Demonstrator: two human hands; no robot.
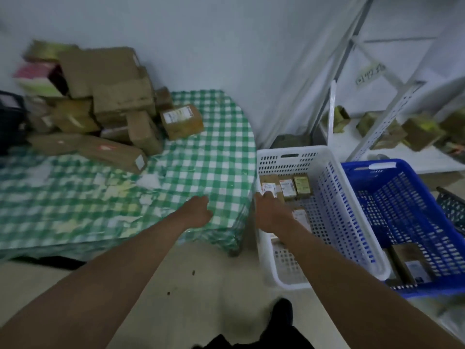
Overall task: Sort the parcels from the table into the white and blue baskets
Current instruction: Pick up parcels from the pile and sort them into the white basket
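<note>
Right hand (270, 210) is down inside the white basket (334, 197), fingers reaching onto a small brown parcel with a white label (268, 186) at the basket's left wall (whether they pinch it or only touch it, I cannot tell, the fingertips are blurred against the label). Beside that parcel, further from the wall, sit two more small boxes (295, 186), and another labelled packet (300, 217) lies nearer the person, so this basket is filling. Left hand (197, 211) hovers over the green checked tablecloth (214, 157) just left of the white basket, fingers loosely curled, holding nothing that I can see. This looks like the drop-off step, one parcel being placed or straightened. The pile of cardboard parcels (108, 102) is well to the left of the white basket, at the table's far corner against the wall, with a labelled box (181, 120) at its near edge. The blue basket (412, 215) stands touching the white one's right side, a flat parcel (412, 263) in its near end. Next, I judge, comes a long reach back across the table for that labelled box, then a read of its label to choose a basket.
</note>
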